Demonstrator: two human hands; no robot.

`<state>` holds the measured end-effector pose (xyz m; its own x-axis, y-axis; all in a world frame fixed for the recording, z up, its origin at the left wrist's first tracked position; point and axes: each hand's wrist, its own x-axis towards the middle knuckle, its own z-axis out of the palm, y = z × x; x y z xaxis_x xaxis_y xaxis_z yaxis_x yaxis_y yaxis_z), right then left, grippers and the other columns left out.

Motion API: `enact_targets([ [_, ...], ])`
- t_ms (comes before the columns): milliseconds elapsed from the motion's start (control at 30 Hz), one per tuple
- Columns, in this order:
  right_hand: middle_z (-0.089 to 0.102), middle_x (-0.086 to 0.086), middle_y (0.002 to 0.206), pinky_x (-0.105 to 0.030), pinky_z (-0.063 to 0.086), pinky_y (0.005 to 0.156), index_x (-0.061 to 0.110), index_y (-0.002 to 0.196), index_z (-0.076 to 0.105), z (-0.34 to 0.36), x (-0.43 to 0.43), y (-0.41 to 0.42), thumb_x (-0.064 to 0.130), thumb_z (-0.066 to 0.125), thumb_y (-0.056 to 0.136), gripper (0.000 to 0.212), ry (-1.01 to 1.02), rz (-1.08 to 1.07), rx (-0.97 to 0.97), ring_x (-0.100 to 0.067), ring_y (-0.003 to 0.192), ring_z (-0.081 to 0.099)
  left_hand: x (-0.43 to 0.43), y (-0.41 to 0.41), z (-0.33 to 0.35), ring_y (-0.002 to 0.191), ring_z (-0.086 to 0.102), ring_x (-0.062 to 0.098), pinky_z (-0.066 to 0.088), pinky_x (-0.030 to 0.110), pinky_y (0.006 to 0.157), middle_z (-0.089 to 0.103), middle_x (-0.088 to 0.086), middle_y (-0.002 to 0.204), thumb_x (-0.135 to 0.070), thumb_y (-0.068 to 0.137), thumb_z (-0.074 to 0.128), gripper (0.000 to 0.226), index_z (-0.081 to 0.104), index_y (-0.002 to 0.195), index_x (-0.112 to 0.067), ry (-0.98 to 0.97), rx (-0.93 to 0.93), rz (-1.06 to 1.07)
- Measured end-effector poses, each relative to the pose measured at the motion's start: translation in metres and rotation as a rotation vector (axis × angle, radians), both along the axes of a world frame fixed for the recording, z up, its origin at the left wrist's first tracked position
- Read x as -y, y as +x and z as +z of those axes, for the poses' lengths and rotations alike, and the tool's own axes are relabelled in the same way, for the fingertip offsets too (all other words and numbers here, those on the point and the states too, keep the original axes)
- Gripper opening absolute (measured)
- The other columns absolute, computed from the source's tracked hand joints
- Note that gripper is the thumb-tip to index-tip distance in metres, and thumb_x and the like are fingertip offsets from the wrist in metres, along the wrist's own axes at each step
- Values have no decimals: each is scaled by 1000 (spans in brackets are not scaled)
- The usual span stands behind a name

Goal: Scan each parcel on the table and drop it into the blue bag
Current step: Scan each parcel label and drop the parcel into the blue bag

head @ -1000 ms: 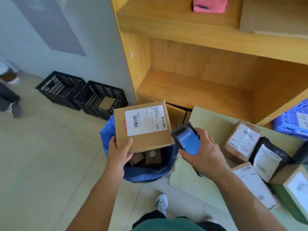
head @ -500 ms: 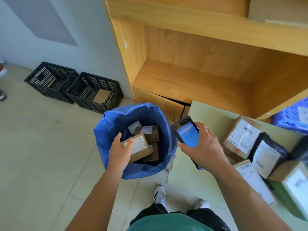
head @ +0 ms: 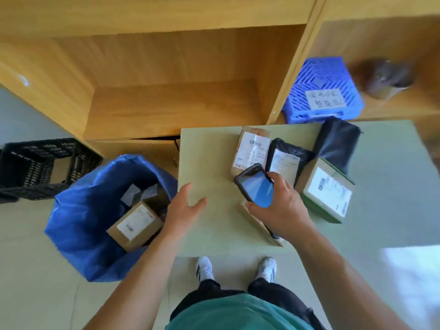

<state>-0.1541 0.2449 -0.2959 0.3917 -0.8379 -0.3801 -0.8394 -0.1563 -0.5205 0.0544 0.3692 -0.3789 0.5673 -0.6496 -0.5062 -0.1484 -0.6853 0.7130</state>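
The blue bag (head: 81, 217) stands open on the floor left of the table, with a cardboard parcel (head: 135, 225) lying on top of others inside. My left hand (head: 183, 208) hovers empty over the table's left edge, fingers apart. My right hand (head: 283, 210) grips a black handheld scanner (head: 256, 188) with a lit blue screen, held above a flat brown parcel (head: 258, 225). On the pale green table (head: 212, 163) lie a brown parcel with a white label (head: 252, 148), a black bag parcel (head: 288, 160), a green-sided box (head: 328, 189) and another black bag (head: 338, 141).
Wooden shelving (head: 166, 98) stands behind the table. A blue plastic crate (head: 321, 91) sits on a shelf at the right. Black crates (head: 40, 165) rest on the floor at the left. My feet (head: 235, 267) are at the table's front edge.
My left hand has let go of the cardboard parcel into the blue bag and moved right over the table. The view has swung right and down toward the table.
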Motion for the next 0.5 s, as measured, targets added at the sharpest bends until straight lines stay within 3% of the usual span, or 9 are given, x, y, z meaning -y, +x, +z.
enact_targets([
  [67,51,2,138,-38,48,84,27,149,32,-5,11,-32,56,75,76,89,0,-54,-26,-23,119,53,24,-29,-18,139,49,21,46,46,110,50,1,153,-64,74,72,91,43,152,-29,56,-45,-61],
  [133,52,2,135,-31,45,70,28,149,31,-11,19,-62,55,75,78,88,15,-94,-71,-22,109,54,42,-57,-36,139,49,22,50,50,106,47,3,156,-73,62,69,104,39,153,-32,109,-140,-87],
  [233,52,1,131,-27,42,64,27,148,32,-21,28,-97,52,78,78,87,35,-155,-123,-20,103,51,62,-85,-64,134,52,27,53,53,101,48,5,153,-73,65,71,106,36,154,-28,140,-181,-125],
  [400,50,2,120,-21,34,58,27,145,36,-35,39,-131,47,81,77,84,56,-190,-150,-18,98,46,93,-110,-87,112,66,23,58,46,92,66,2,130,-58,75,76,90,42,150,-22,99,-272,-70],
  [500,50,2,117,-27,36,62,26,145,37,-40,44,-137,47,81,77,84,52,-164,-158,-18,98,46,101,-116,-95,101,71,17,59,36,85,74,-5,110,-45,81,80,53,63,127,-24,55,-260,-54],
])
